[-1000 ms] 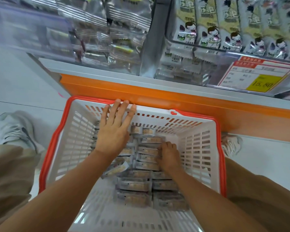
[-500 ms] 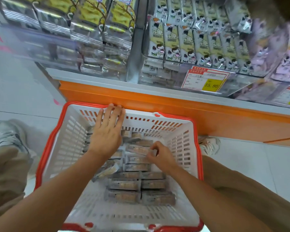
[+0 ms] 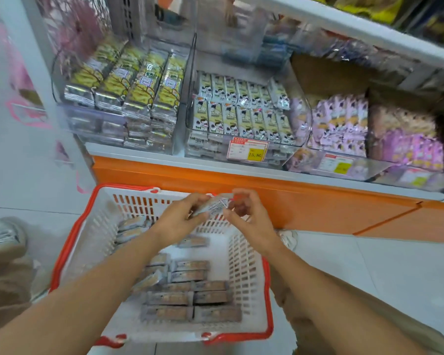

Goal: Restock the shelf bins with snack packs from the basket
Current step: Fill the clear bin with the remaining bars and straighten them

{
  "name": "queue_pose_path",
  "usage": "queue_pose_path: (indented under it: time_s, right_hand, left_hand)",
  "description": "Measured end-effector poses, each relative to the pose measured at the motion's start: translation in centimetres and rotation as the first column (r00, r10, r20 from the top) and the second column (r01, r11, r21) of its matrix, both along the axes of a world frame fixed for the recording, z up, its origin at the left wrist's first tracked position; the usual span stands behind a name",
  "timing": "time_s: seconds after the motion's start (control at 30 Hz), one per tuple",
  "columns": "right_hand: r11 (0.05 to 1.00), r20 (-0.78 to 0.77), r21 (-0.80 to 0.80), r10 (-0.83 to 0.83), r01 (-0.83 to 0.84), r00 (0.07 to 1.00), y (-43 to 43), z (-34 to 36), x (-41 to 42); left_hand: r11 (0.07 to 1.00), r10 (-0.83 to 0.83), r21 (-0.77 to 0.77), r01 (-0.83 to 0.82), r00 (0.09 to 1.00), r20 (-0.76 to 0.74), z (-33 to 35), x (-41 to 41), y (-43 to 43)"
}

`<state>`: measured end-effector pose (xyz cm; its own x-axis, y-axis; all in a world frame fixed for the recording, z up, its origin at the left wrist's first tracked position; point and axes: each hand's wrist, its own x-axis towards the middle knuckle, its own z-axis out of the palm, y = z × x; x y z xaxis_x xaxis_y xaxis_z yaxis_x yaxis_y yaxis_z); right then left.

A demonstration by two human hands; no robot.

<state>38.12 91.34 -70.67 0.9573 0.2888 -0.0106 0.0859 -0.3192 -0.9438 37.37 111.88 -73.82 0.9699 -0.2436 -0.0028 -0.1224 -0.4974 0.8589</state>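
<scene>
Left hand (image 3: 180, 222) and right hand (image 3: 250, 222) lift clear of the basket (image 3: 87, 242), fingers (image 3: 194, 201) now pinching one snack pack (image 3: 210, 206) between them, shelf-bound.

My basket (image 3: 241, 265): white lattice, red rim. Snack packs (image 3: 187, 295) inside: grey, brown centres. Shelf base (image 3: 292, 198) orange. Yellow-silver packs (image 3: 139, 90), cream cartoon packs (image 3: 241, 119), lilac packs (image 3: 344, 124). My trousers (image 3: 5, 283) tan.

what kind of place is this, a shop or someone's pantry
Most likely a shop aisle, probably the snack section. Clear shelf bins hold rows of identical snack packs, printed price tags sit on the bin fronts, and a red-rimmed shopping basket with more packs stands on the floor below.
</scene>
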Motion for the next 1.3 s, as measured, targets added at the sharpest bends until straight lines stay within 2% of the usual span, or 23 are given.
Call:
queue_pose_path:
  time_s: [0.1, 0.17, 0.3, 0.43, 0.5, 0.53, 0.57, 0.6, 0.67, 0.73, 0.8, 0.9, 1.1, 1.3]
  right_hand:
    - [1.0, 0.062, -0.007, 0.006, -0.006, 0.998, -0.1, 0.9, -0.8]
    - [1.0, 0.1, -0.027, 0.01, -0.008, 0.995, 0.0, 1.5, -1.5]
    - [1.0, 0.17, -0.007, 0.008, -0.007, 0.985, 0.2, 3.2, -2.6]
    - [1.0, 0.235, -0.01, -0.003, 0.006, 0.972, 0.4, 5.4, -2.5]
    - [0.999, 0.26, -0.008, -0.035, 0.038, 0.965, 0.4, 7.0, -1.8]
    - [0.998, 0.284, -0.01, -0.064, 0.069, 0.957, 0.4, 8.0, -1.2]
    - [0.994, 0.308, -0.015, -0.101, 0.111, 0.946, 0.4, 9.0, -0.5]
    - [0.986, 0.329, -0.024, -0.145, 0.162, 0.933, 0.3, 10.0, 0.4]
    - [0.962, 0.367, -0.067, -0.222, 0.263, 0.903, 0.0, 11.8, 2.7]
    - [0.925, 0.385, -0.138, -0.28, 0.355, 0.88, -0.1, 13.2, 5.3]
    - [0.868, 0.401, -0.233, -0.325, 0.438, 0.857, -0.1, 14.1, 8.0]
    - [0.761, 0.443, -0.396, -0.332, 0.513, 0.833, 0.3, 14.9, 11.7]
    - [0.587, 0.512, -0.564, -0.303, 0.581, 0.804, 1.8, 15.1, 17.2]
    - [0.545, 0.536, -0.584, -0.297, 0.601, 0.79, 2.1, 13.7, 20.5]
  left_hand:
    - [0.954, -0.038, -0.3, -0.023, 0.98, -0.194, 2.2, -0.4, -1.0]
    - [0.907, -0.046, -0.418, -0.053, 0.974, -0.223, 3.7, -0.7, -1.7]
    - [0.87, -0.041, -0.487, -0.078, 0.972, -0.23, 5.4, -1.2, -2.1]
    - [0.874, -0.057, -0.485, -0.029, 0.985, -0.161, 7.3, -1.1, -2.4]
    - [0.933, -0.006, -0.359, 0.0, 1.0, -0.014, 8.6, -0.6, -2.3]
    - [0.978, 0.057, -0.207, -0.025, 0.987, 0.148, 9.1, -0.3, -2.0]
    - [0.995, 0.101, -0.054, -0.087, 0.932, 0.348, 9.6, 0.2, -1.5]
    - [0.982, 0.112, 0.069, -0.175, 0.838, 0.534, 10.0, 0.7, -1.0]
    - [0.911, 0.07, 0.242, -0.334, 0.703, 0.708, 10.8, 1.8, 0.2]
    - [0.811, -0.004, 0.392, -0.435, 0.666, 0.746, 11.0, 3.0, 1.3]
    - [0.72, -0.064, 0.503, -0.477, 0.677, 0.733, 10.9, 3.9, 2.2]
    - [0.65, -0.101, 0.565, -0.509, 0.678, 0.728, 10.1, 4.7, 3.5]
    - [0.642, -0.155, 0.54, -0.544, 0.598, 0.786, 7.8, 6.1, 5.1]
    - [0.685, -0.13, 0.457, -0.568, 0.522, 0.843, 6.5, 7.2, 5.1]
